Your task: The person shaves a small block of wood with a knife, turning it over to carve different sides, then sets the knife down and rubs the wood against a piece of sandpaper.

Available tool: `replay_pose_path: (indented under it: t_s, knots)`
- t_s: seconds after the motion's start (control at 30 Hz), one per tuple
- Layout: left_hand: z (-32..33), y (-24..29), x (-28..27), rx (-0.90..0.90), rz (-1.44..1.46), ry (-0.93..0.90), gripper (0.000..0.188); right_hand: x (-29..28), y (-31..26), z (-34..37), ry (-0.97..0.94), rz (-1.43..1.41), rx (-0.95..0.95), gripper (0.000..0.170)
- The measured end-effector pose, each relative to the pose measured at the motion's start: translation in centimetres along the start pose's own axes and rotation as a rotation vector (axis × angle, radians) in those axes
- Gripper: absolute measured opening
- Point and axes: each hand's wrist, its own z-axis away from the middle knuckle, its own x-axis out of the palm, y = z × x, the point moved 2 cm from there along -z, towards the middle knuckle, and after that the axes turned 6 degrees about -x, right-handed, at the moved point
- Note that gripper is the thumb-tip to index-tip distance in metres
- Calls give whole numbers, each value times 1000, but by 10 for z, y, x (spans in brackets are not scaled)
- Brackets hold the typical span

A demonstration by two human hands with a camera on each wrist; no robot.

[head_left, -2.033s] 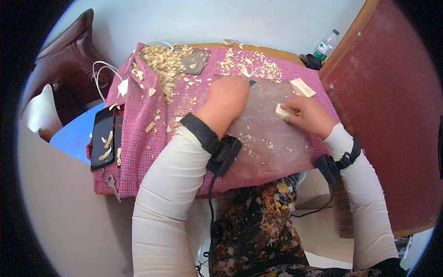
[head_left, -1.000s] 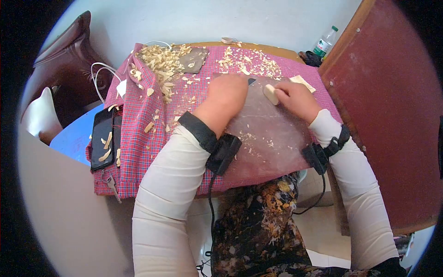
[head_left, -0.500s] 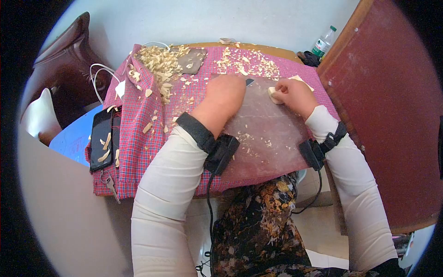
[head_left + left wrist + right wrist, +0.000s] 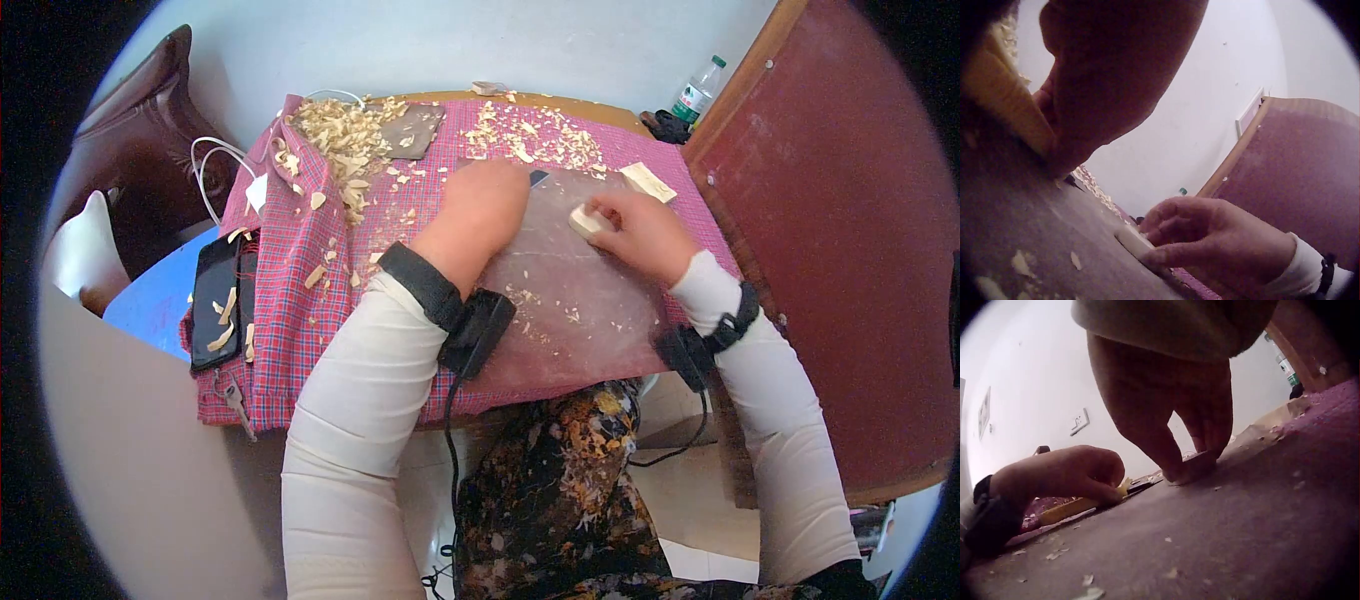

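Left hand: I see it curled closed round the knife's yellow handle, the dark blade showing past the fist.
Right hand: thumb and fingers pinch the pale block, opened only to its width.
Block: to the right of the blade, resting on the mat, I think; my wrist view is dim.
Second block: just beyond the right hand.
Shavings: heaped far left.

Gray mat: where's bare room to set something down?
On the mat, barest between the left hand, knife, and block in the right hand, and between chips and near edge. Crowded: far left of the cloth, heaped with shavings.
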Motion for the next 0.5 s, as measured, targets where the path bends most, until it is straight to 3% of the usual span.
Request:
replay_pose_path:
  t_s: [0.13, 0.33, 0.5]
  knots:
    - [0, -4, 6, 9, 1, 61, 19, 8, -5, -25, 33, 27, -93, 24]
    - [1, -2, 5, 45, -16, 76, 19, -10, 17, 13, -84, -167, 2, 27]
    - [0, 1, 3, 33, -34, 35, 19, -17, 20, 19, -100, -95, -24, 31]
